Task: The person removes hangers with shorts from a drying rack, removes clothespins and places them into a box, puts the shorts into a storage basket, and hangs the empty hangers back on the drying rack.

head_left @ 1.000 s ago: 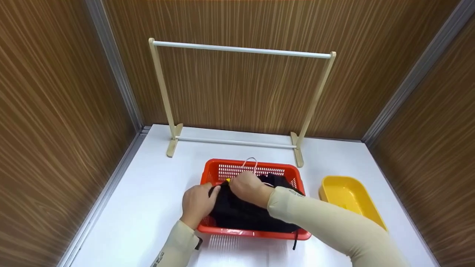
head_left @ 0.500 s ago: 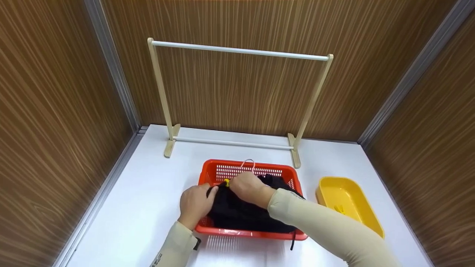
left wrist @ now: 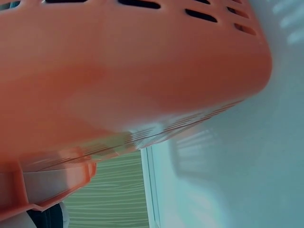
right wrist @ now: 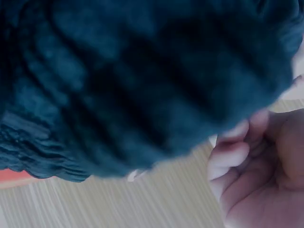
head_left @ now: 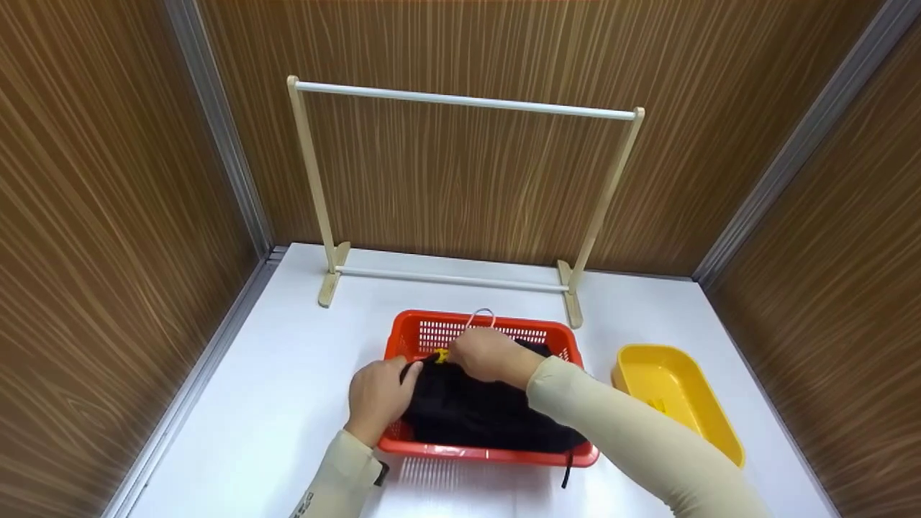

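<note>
A black garment (head_left: pixel 482 414) with a gathered waistband, seen close up in the right wrist view, lies in a red plastic basket (head_left: pixel 482 452). My left hand (head_left: pixel 378 396) pinches its upper left corner between thumb and fingers at the basket's left rim. Beside that corner sits a small yellow clip (head_left: pixel 441 355) on the garment's edge. My right hand (head_left: pixel 489 354), fingers curled, pinches the edge just right of the clip; its fingertips are partly hidden. Behind it rises the pale hook of a hanger (head_left: pixel 481 312), whose body is covered. The left wrist view shows mostly basket wall (left wrist: pixel 118 71).
A rack with a white top rail (head_left: pixel 460 101) and wooden legs stands behind the basket. On the right is a yellow tray (head_left: pixel 673 388) with yellow clips (head_left: pixel 656 404) in it. Wood-patterned panels enclose the white table (head_left: pixel 288 374). A black cord (head_left: pixel 567 469) hangs over the basket's front.
My right hand has shifted slightly right, and more of the yellow clip shows beside it. My left hand keeps its hold on the corner. The whole head view has shifted slightly.
</note>
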The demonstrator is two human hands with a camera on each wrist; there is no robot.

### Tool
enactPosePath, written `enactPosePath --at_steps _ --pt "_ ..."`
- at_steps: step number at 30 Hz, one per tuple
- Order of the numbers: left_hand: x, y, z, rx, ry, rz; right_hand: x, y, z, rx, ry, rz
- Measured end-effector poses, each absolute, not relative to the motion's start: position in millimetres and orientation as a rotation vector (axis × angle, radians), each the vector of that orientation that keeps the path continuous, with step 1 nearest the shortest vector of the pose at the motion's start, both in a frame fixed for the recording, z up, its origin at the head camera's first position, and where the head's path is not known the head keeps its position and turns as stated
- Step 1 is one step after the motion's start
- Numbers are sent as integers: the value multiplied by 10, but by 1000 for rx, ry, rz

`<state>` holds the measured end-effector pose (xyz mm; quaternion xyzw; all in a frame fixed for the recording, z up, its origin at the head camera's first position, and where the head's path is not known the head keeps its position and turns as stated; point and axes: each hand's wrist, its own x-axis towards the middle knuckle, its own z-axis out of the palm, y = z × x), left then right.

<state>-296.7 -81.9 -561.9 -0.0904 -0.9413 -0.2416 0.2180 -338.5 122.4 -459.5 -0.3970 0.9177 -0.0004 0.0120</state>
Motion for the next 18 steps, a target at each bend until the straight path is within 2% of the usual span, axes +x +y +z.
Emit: enactPosePath --at_steps 4,13,18 --pt "-2969 -828 -5613 -249 -2619 -671 -3424 1271 -4595 -1357 2854 -21" --pt "-2967 -860 -5607 -283 -2570 -714 -3355 1229 -4520 -1672 2873 513" --pt "-2973 -832 -5611 -295 -2573 -719 -3342 1175 -4516 -1616 2922 491"
